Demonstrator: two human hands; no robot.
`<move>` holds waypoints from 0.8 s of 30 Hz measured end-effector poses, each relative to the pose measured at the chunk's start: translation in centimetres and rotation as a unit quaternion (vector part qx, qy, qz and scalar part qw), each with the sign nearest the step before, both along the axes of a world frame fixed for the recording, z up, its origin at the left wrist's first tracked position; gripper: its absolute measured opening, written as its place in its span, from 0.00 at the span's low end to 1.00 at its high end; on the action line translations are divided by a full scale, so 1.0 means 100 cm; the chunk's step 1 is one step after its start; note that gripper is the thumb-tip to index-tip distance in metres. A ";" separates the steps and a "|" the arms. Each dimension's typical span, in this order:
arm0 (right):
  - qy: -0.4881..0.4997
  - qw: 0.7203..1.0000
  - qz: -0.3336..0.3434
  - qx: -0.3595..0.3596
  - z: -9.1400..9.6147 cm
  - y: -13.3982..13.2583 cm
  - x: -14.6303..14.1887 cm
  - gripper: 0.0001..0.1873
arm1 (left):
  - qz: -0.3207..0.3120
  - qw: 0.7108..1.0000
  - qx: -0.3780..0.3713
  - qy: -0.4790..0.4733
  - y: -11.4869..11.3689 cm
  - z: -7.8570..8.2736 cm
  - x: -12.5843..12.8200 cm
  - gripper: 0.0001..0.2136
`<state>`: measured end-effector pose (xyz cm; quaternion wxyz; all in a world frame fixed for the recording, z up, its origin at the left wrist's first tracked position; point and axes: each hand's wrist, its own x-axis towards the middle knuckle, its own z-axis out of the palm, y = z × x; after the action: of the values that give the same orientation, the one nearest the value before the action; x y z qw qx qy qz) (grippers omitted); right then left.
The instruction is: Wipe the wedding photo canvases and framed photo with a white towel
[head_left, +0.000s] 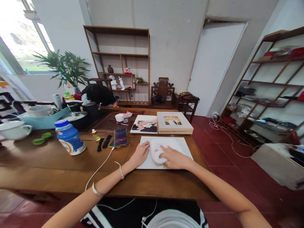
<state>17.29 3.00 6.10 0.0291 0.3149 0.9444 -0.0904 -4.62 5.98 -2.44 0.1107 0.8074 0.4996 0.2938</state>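
Observation:
A flat white board lies on the wooden table right in front of me. My left hand rests flat on the board's left edge, fingers stretched forward, holding nothing. With bent fingers, my right hand grips a bunched, soft white cloth against the board's middle. Part of the cloth is hidden under those fingers. Just beyond the board lie a photo panel and, to its right, a pale framed photo on top of another flat piece.
On the table to the left are a phone with a white cable, black strips, a small dropper bottle and a blue bottle. Pots stand farther back. Across the table a person in black bends low.

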 end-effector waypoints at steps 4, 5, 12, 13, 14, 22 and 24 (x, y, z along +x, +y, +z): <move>0.007 0.997 -0.071 0.039 -0.013 0.041 -0.004 0.27 | 0.010 1.000 -0.006 -0.003 0.001 -0.001 0.000 0.17; 0.007 0.995 -0.082 0.051 -0.015 0.046 -0.007 0.27 | 0.010 1.000 -0.007 -0.005 0.001 -0.002 0.000 0.16; -0.040 0.993 -0.063 0.089 -0.010 -0.003 -0.026 0.25 | 0.005 1.000 0.007 -0.003 0.000 -0.001 0.000 0.16; -0.044 0.995 -0.040 0.082 -0.007 -0.017 -0.026 0.24 | 0.003 1.000 0.008 -0.001 0.000 -0.001 0.000 0.16; -0.043 0.996 -0.012 0.074 -0.003 -0.030 -0.025 0.23 | 0.001 1.000 0.007 -0.001 0.000 -0.001 0.000 0.17; -0.020 0.997 0.051 0.047 0.006 -0.036 -0.012 0.22 | -0.006 1.000 0.003 -0.001 0.002 -0.002 -0.001 0.18; -0.020 0.998 0.019 0.053 0.002 -0.012 -0.013 0.22 | -0.003 1.000 0.007 -0.002 0.002 -0.002 -0.001 0.17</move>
<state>16.03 1.77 6.31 0.0326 0.2998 0.9529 -0.0330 -4.68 6.19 -2.67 0.1070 0.8093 0.4947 0.2980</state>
